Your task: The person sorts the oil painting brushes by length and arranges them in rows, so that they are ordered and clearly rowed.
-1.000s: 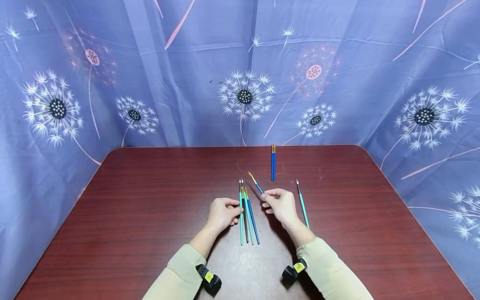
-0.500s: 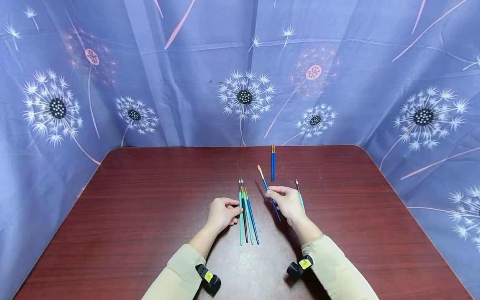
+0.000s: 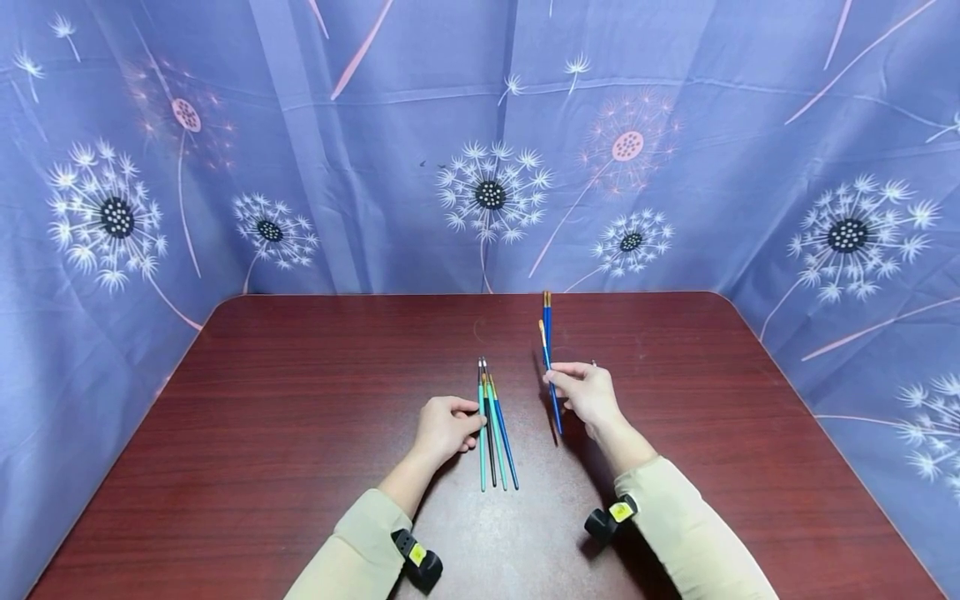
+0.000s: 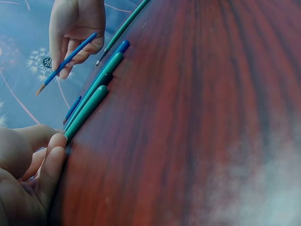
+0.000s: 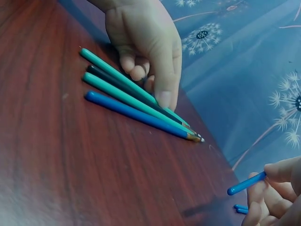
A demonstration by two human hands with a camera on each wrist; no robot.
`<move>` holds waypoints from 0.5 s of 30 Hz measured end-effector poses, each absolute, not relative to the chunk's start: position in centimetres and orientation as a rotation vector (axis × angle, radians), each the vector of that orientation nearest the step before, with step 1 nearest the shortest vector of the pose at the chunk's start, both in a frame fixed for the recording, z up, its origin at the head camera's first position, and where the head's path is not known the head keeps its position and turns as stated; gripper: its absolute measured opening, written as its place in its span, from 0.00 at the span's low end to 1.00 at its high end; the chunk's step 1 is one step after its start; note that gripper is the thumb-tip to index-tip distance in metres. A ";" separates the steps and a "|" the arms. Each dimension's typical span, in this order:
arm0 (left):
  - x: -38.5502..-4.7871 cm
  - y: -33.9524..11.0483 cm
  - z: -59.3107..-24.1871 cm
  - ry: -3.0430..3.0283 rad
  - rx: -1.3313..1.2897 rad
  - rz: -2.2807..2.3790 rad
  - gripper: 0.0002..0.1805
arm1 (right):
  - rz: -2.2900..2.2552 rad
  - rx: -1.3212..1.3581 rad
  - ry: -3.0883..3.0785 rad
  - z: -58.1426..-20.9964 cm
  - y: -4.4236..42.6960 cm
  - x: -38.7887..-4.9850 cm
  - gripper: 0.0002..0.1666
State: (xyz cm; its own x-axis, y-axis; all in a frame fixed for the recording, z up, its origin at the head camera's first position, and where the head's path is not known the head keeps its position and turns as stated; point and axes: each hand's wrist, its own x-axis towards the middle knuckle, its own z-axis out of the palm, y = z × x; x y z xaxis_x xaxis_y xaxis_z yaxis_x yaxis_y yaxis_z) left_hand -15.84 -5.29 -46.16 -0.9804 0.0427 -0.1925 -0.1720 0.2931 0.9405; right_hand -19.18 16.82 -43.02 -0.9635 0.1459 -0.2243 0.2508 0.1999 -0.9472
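My left hand (image 3: 442, 429) pinches the leftmost teal paintbrush (image 3: 482, 471) of a row lying on the table. Beside it lie a black paintbrush (image 5: 122, 82), a second teal paintbrush (image 5: 127, 100) and a blue paintbrush (image 3: 507, 446), handles toward me. Thumb and fingers of my right hand (image 3: 592, 398) pinch another blue paintbrush (image 3: 556, 408), its tan bristles pointing away from me. That brush is held above the table and, in the head view, overlaps the lower end of two blue paintbrushes (image 3: 547, 310) at the far edge.
Another teal paintbrush (image 4: 123, 27) lies on the right, mostly hidden behind my right hand in the head view. The dark red wooden table (image 3: 300, 358) reaches back to a blue dandelion-print curtain (image 3: 390, 192).
My right hand has moved right with the blue paintbrush, away from the row and toward the two blue ones, and the brush now points more straight away. My left hand has stayed put.
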 end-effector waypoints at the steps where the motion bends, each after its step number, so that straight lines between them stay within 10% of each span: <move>1: -15.8 -5.3 -46.1 2.376 -0.120 1.762 0.14 | -1.894 0.393 2.365 -43.0 16.9 -19.3 0.19; 15: -15.9 -5.3 -46.3 2.379 -0.114 1.760 0.14 | -1.868 0.420 2.392 -42.6 18.1 -21.0 0.20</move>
